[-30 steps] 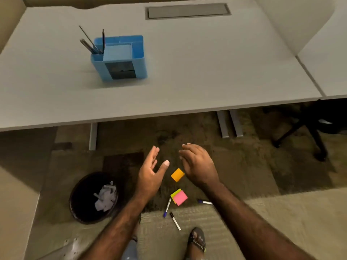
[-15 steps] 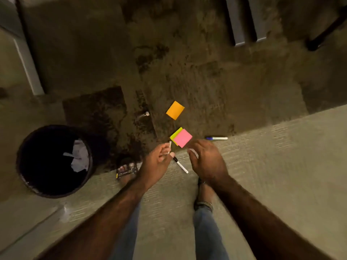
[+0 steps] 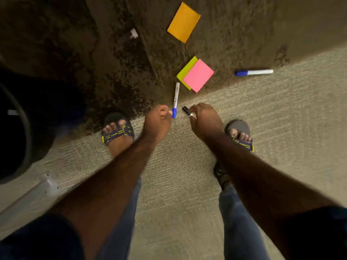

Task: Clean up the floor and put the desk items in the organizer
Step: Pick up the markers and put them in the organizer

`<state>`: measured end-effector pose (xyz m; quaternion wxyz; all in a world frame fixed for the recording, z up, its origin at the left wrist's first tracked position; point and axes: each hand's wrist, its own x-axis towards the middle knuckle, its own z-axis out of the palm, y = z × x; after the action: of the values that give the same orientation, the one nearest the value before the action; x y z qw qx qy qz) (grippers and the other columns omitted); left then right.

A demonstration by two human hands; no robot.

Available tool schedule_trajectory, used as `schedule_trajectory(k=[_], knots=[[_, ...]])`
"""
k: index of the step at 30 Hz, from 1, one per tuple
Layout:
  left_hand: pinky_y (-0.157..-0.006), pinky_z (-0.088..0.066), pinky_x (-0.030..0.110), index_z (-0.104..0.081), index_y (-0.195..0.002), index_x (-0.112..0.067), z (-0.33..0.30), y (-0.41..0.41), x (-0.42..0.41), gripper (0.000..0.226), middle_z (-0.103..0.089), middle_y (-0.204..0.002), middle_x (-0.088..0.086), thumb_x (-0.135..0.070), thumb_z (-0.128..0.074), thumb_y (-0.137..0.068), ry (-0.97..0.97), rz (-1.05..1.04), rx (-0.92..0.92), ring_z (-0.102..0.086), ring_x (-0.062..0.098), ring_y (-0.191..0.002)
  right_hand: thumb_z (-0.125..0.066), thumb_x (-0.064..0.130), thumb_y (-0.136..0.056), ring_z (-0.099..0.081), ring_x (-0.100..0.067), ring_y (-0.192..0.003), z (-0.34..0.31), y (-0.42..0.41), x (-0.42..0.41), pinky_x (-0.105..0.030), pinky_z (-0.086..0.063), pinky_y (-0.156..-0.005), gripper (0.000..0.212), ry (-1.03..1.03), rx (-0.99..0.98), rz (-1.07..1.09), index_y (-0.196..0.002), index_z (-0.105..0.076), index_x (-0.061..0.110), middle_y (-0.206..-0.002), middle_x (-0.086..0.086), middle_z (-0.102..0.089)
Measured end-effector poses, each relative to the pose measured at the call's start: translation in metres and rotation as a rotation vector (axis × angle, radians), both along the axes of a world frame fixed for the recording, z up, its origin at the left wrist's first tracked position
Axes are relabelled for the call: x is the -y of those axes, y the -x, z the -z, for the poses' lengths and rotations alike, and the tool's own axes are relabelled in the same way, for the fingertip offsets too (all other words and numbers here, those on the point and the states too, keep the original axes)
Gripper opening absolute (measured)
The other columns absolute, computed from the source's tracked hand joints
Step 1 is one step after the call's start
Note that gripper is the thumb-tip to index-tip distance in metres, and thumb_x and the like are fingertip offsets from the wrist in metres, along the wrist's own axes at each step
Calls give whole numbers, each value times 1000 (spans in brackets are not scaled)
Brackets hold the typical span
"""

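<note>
I am bent over the carpet. My left hand pinches the blue cap end of a white marker that points away from me. My right hand is closed around a black-capped marker, whose body is mostly hidden under the fingers. Just beyond lie a pink sticky pad on top of a yellow-green pad, an orange pad farther off, and a second blue-capped marker to the right. The organizer and desk are out of view.
A black waste bin stands at the left edge. A small white cap-like piece lies on the dark carpet at upper left. My sandalled feet flank my hands. A pale metal strip runs along lower left.
The view has dropped much closer to the floor. Both hands reached down and closed on the two nearest markers, the left on the blue-capped one, the right on the black-capped one.
</note>
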<state>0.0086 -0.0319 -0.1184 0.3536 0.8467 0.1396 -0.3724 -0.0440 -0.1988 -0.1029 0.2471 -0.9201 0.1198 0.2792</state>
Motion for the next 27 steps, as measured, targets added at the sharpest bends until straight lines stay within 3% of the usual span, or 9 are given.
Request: schedule_trajectory(k=[4,7,10,12,15,18,20,22,27], knots=[[-71,-45,22,-71,-104,-8,30,16,-2,14,-68,-87,2,-15,-67,-93,-90,-4,-57,-58,17,-79,-59,10,-93,-61,-38,-104,34,-9,-16,-44,-50,-86,23,52,45,-69,-114,-69,12,-110,-15,-65],[-50,-39,5,-66,-94,-17,41,26,0,4,-58,-70,-11,-17,-70,-93,-87,-47,-100,-54,7,-60,-54,7,-90,-57,-38,-115,47,-25,-20,-46,-49,-93,41,111,85,-177,-128,-64,16,-123,-16,-61],[-44,-38,1,-67,-95,-18,44,33,3,5,-61,-73,-15,-21,-71,-93,-59,-95,-119,-57,0,-63,-50,10,-92,-55,-40,-119,53,-43,-22,-47,-47,-96,40,174,83,-256,-130,-64,15,-130,-18,-58],[-57,-50,7,-70,-103,-12,44,35,4,13,-70,-81,-6,-22,-71,-94,-35,-151,-142,-67,11,-71,-51,9,-93,-55,-41,-120,53,-53,-24,-49,-48,-95,36,220,86,-304,-126,-65,12,-134,-19,-55],[-77,-62,34,-69,-111,-6,41,37,4,19,-77,-98,10,-20,-67,-97,15,-248,-214,-75,26,-88,-51,4,-92,-54,-41,-121,53,-64,-27,-51,-51,-95,36,262,85,-329,-124,-66,7,-138,-19,-52],[-68,-57,34,-70,-103,-12,39,38,1,10,-77,-90,7,-19,-64,-98,59,-309,-274,-71,19,-78,-53,5,-93,-55,-41,-120,55,-68,-28,-50,-52,-94,32,277,68,-309,-122,-66,8,-135,-18,-54],[-72,-60,39,-69,-97,-16,38,36,1,8,-77,-88,5,-21,-63,-100,85,-340,-292,-70,18,-76,-55,10,-96,-54,-40,-120,57,-68,-29,-48,-51,-92,26,289,67,-301,-119,-67,10,-133,-16,-55],[-80,-63,44,-70,-96,-13,37,35,2,22,-78,-91,8,-33,-61,-103,105,-364,-300,-74,21,-82,-56,16,-99,-54,-39,-120,58,-67,-29,-48,-50,-91,23,294,69,-288,-118,-68,11,-131,-15,-55],[-82,-65,36,-70,-106,-11,31,27,9,57,-79,-99,8,-62,-45,-102,223,-561,-313,-78,22,-92,-56,31,-99,-55,-35,-116,47,-60,-35,-46,-49,-92,30,238,113,-170,-122,-69,17,-126,-13,-58]])
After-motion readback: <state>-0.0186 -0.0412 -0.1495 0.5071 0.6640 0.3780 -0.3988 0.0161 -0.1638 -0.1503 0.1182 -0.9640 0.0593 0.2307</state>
